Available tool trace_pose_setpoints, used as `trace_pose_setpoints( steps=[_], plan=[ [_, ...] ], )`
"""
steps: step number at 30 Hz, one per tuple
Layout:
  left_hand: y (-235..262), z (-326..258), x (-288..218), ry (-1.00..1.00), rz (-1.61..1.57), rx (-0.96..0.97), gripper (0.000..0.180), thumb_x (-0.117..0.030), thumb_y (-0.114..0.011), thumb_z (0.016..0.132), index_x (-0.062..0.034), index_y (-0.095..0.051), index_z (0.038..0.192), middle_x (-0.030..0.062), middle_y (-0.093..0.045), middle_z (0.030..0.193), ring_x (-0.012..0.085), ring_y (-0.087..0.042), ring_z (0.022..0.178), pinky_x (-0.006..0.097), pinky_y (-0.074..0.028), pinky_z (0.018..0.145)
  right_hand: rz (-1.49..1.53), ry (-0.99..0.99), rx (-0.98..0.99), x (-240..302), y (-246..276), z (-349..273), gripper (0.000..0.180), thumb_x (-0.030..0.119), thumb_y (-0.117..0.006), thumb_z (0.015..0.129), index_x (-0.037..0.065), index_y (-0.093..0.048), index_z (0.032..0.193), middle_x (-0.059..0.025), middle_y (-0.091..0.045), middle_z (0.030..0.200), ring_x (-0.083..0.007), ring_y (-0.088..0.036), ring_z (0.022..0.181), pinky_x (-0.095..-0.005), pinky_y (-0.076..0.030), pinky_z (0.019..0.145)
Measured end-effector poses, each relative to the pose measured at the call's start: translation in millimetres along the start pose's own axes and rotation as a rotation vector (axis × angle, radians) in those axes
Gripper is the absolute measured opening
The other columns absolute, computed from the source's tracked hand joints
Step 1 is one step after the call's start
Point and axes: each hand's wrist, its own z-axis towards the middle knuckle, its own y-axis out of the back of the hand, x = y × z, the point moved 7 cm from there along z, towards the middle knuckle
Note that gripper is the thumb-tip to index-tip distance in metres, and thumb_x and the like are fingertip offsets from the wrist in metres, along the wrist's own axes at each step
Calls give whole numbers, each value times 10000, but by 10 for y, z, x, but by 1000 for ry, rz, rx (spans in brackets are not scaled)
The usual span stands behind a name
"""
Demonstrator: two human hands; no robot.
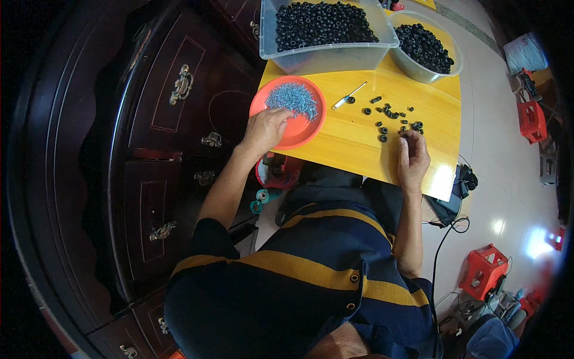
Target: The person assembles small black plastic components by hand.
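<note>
1. The left hand [265, 128] lies on the near rim of the orange plate [261, 103], which sits at the left edge of the worktop [353, 140]. Its fingers are curled down into the heap of small silvery screws [293, 97], apparently pinching some up, though the fingertips are hidden, so what they grip cannot be told.
2. The right hand [412, 157] rests on the worktop near its right front corner. Its fingers are pressed together and the tips seem to pinch one small black ring at the near end of the scattered rings [394, 115]; the piece itself is too small to make out for certain.
3. The loose rings lie spread out singly between the two hands' reach, probably so that each can be picked up one at a time.
4. A small screwdriver [349, 95] lies just beyond the plate, between it and the rings, close to either hand.
5. At the far edge stand the bulk stocks: a clear tub [326, 57] full of black rings, and just beside it at the far right corner a metal bowl [418, 70] of the same. Both are kept back, leaving the middle for working.
6. A dark cabinet [161, 149] stands against the worktop's left side, and red stools [485, 269] stand on the floor to the right.
</note>
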Motion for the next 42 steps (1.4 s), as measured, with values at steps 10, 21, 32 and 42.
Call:
trace_pose_setpoints(
  steps=[10, 21, 32, 42],
  plan=[
    [-38, -81, 97, 113, 72, 96, 139, -146, -708, 783, -72, -696, 900, 99, -659, 904, 315, -659, 893, 450, -546, 766, 53, -22, 22, 0, 0, 4, 143, 61, -668, 929, 16, -618, 1056, -68, -651, 849, -108, -607, 742, -247, -495, 716],
    [14, -115, 105, 80, 146, 63, 120, -139, -719, 786, -69, -688, 879, 97, -661, 864, 313, -666, 827, 434, -542, 706, 26, -35, 41, 30, 29, 23, 153, 74, -674, 925, 19, -626, 1059, -74, -676, 882, -115, -629, 779, -256, -502, 739],
    [82, -16, -12, 38, 37, -65, 72, -114, -668, 852, -49, -672, 885, 116, -662, 852, 325, -665, 808, 418, -536, 693, 116, -64, 45, -41, 9, 9, 154, 73, -669, 928, 10, -623, 1060, -67, -677, 909, -108, -635, 822, -256, -507, 767],
    [13, -68, 58, 70, 34, -15, 84, -146, -668, 839, -67, -665, 868, 104, -656, 865, 329, -655, 839, 445, -542, 722, 123, -67, 47, -14, 6, 15, 125, 59, -651, 947, 24, -622, 1062, 12, -612, 853, -51, -538, 741, -213, -462, 706]
  ],
)
